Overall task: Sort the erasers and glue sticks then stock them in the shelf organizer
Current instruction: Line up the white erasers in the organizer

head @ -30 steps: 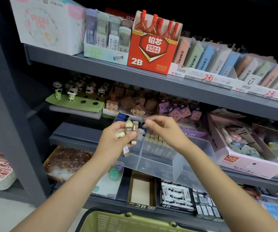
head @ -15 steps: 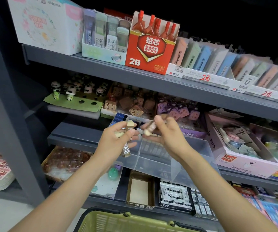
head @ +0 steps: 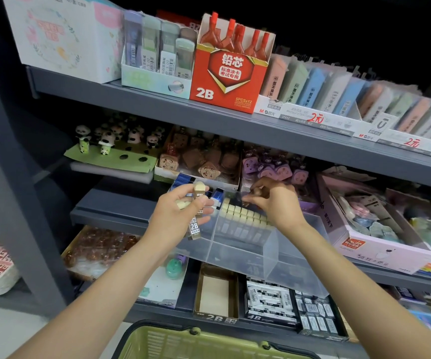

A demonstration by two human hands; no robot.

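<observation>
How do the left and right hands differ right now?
Left hand grips a few 2B tubes; whether right hand holds anything is unclear. Left is raised in front of the clear organizer; right reaches into it, fingertips down at the row of cream caps. Both are bare, at mid-shelf.

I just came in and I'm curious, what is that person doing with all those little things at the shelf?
A person is stocking a shop shelf. Their left hand holds a small bunch of little tubes marked 2B. Their right hand reaches over the clear plastic organizer, fingers curled just above a neat row of cream-capped tubes already standing in it. Whether the right hand is pinching anything is hard to tell. A green basket sits below.
</observation>
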